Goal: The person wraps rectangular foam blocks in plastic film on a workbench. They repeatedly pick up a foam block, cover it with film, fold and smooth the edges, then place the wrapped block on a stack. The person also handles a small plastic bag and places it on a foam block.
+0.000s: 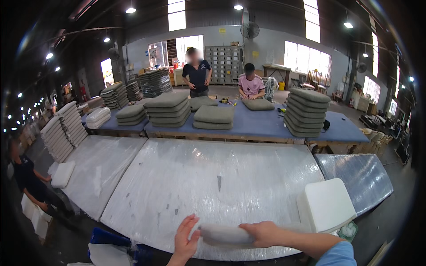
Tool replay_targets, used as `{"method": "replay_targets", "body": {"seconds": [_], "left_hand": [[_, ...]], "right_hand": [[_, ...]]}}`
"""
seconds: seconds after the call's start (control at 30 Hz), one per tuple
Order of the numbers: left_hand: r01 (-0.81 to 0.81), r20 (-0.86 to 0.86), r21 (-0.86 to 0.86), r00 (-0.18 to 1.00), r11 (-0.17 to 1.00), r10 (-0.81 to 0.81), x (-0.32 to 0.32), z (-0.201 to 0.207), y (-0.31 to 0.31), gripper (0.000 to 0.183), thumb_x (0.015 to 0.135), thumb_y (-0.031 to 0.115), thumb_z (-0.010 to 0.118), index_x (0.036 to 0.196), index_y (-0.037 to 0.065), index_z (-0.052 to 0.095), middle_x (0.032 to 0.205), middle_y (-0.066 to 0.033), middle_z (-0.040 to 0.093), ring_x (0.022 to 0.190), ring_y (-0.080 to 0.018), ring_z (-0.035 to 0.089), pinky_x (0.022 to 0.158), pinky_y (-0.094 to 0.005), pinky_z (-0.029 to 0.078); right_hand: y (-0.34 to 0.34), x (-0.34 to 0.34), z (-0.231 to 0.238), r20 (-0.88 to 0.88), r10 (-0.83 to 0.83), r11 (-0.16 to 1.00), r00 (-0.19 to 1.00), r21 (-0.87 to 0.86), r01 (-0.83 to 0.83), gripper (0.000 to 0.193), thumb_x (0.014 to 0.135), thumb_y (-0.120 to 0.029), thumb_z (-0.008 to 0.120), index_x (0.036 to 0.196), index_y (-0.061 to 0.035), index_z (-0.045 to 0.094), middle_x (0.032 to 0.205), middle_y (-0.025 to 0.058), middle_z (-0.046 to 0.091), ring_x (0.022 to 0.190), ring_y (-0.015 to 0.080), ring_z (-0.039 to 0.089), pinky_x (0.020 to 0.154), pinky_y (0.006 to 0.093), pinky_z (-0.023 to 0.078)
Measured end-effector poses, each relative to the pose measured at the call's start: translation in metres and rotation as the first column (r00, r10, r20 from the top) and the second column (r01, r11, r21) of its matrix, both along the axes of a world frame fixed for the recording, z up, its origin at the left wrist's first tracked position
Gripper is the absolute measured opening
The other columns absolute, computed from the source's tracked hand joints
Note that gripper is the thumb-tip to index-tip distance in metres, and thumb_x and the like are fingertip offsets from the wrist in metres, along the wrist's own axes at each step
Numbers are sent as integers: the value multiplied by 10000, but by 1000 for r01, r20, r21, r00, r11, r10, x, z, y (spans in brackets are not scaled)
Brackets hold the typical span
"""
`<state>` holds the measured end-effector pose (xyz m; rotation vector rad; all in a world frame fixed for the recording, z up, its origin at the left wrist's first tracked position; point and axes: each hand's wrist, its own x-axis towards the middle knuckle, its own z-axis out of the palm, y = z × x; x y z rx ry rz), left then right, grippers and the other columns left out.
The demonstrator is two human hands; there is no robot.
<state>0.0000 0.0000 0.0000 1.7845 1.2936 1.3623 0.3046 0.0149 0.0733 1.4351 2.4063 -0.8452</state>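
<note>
My right hand reaches in from the lower right and grips a thin grey cushion with a pale, see-through covering. The thumb lies on top; the fingers beneath are mostly hidden. Motion blurs the cushion, which is seen nearly edge-on above the near side of the plastic-covered table. By the cushion's left end is my left hand, fingers stretched and apart, holding nothing. Whether it touches the cushion I cannot tell. White rounded-corner pads stand in a block right of my right forearm.
Beyond, a blue-topped table carries stacks of grey cushions. Two people are behind it. Another person stands at left near stacked white cushions. Blue bins sit at lower left.
</note>
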Motion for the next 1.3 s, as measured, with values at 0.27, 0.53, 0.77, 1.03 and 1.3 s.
{"method": "replay_targets", "body": {"seconds": [0.27,0.53,0.77,1.03,1.3], "left_hand": [[-80,-130,-683,991,726,-13,38,-56,-69,408,1046,351,584,1276,45,727,1260,-169,728,1181,-250,657,1044,-321,467],[430,398,-856,902,287,-164,14,-84,-38,433,1033,308,607,1387,63,653,1447,-125,611,1351,-258,516,1161,-392,381],[346,28,-783,851,518,-525,11,-185,-22,451,1039,295,561,1433,82,615,1548,-164,516,1446,-330,427,1236,-438,279],[88,-325,-740,821,667,-469,38,-265,2,545,1016,378,573,1488,106,552,1564,-202,481,1463,-399,401,1224,-497,308],[-83,-730,-522,558,849,-395,116,-245,91,455,948,299,633,1357,100,629,1417,-161,566,1346,-345,514,1109,-539,385]], "right_hand": [[-15,92,-76,-233,0,917,972,-388,-93,713,985,-560,569,1557,-148,465,1461,177,595,1339,360,564,1139,424,429],[14,173,-144,-24,-102,771,994,-634,64,919,989,-769,379,1641,-127,303,1680,177,301,1553,339,280,1267,439,227],[22,168,-241,5,-13,821,1000,-570,14,1060,961,-823,317,1654,-34,173,1727,218,92,1601,385,52,1289,513,116],[51,132,-288,123,-202,952,972,-209,225,856,995,-625,477,1640,-99,274,1723,230,106,1593,421,96,1241,653,152],[105,54,-347,204,-131,991,970,59,121,531,972,-358,603,1440,-110,560,1616,231,336,1555,392,240,1209,706,189]]}}
